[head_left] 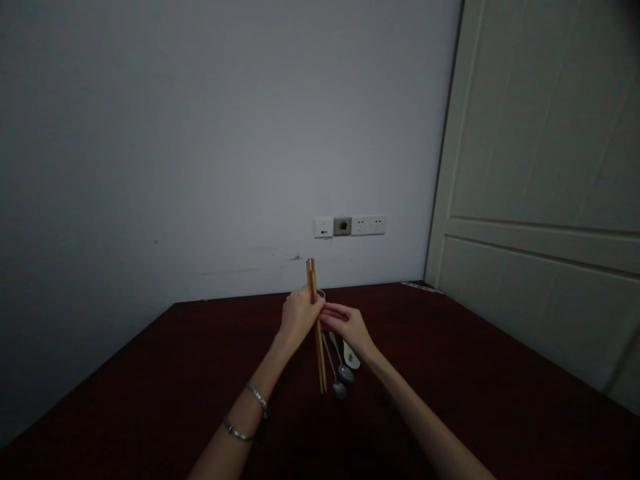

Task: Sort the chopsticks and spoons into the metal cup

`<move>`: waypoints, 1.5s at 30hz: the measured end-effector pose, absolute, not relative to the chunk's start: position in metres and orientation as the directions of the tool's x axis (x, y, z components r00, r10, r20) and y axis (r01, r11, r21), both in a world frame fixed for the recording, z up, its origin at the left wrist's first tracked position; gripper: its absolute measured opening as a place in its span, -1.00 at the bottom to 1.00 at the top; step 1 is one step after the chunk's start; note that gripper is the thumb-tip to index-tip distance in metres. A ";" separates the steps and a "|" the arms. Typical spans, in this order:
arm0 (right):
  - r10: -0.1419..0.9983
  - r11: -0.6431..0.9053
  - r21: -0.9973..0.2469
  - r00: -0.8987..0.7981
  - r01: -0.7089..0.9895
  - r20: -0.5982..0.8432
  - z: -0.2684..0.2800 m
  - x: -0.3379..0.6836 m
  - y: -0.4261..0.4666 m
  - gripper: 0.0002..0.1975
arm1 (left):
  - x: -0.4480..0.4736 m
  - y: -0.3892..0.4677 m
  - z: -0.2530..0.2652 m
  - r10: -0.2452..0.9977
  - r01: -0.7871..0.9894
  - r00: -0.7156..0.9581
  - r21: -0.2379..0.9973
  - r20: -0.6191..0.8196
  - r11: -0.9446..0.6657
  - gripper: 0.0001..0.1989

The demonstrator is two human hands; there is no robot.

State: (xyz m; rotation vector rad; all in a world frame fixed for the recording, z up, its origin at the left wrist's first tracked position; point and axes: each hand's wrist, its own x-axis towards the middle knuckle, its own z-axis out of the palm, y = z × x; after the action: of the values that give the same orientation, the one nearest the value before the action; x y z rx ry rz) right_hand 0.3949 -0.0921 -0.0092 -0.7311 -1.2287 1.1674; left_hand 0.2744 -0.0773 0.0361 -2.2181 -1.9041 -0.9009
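My left hand (300,312) is closed round a bundle of wooden chopsticks (312,280), whose upper ends stick up above the thumb. Further wooden lengths show below the hands, pointing toward me; whether they belong to the same bundle I cannot tell. My right hand (349,327) meets the left from the side, its fingers pinched together at the chopsticks, the tips partly hidden. Under it lie a long-handled metal spoon (339,390), a second metal spoon (345,373) and a white ceramic spoon (351,357) with a blue mark. Behind the hands shows the rim of a round container (321,293), mostly hidden.
The dark red tabletop (210,373) runs back to a pale wall (225,147) with sockets and a switch (350,226). A white panelled door (540,200) stands along the right. A flat strip (421,287) lies at the table's back right edge.
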 end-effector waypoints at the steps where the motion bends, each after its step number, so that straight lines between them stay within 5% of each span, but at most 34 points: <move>1: 0.935 0.324 -0.911 -0.060 -0.256 0.349 -0.008 0.392 -0.093 -0.57 | 0.276 -0.082 0.038 0.870 0.927 0.045 0.305 0.490 -0.219 -0.71; 6: 0.892 0.446 -0.882 -0.005 -0.153 0.452 -0.005 0.384 -0.097 -0.66 | 0.280 -0.097 0.039 0.829 0.934 0.057 0.264 0.556 -0.242 -0.73; 17: 0.920 0.383 -0.895 0.010 -0.227 0.391 -0.006 0.386 -0.101 -0.70 | 0.281 -0.108 0.044 0.803 0.914 0.086 0.274 0.589 -0.299 -0.77; 21: 0.932 0.353 -0.900 0.009 -0.256 0.362 -0.003 0.388 -0.107 -0.68 | 0.274 -0.108 0.050 0.780 0.787 0.120 0.421 0.614 -0.451 -0.77; 24: 0.950 0.285 -0.905 -0.035 -0.317 0.311 0.001 0.389 -0.113 -0.66 | 0.265 -0.101 0.053 0.776 0.514 0.183 0.614 0.603 -0.599 -0.71; 29: 0.960 0.211 -0.918 -0.107 -0.336 0.260 0.006 0.390 -0.120 -0.65 | 0.253 -0.092 0.057 0.834 0.162 0.271 0.831 0.481 -0.532 -0.69; 45: 0.940 0.299 -0.936 -0.111 -0.186 0.323 0.021 0.396 -0.136 -0.76 | 0.249 -0.107 0.068 0.841 0.104 0.296 0.860 0.452 -0.499 -0.74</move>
State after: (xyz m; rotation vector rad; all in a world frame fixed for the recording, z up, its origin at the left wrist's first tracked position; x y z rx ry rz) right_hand 0.3956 -0.1364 0.0208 -0.7836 -1.3190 1.1427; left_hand 0.2489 -0.1073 0.0680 -3.0040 -1.3993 -2.0739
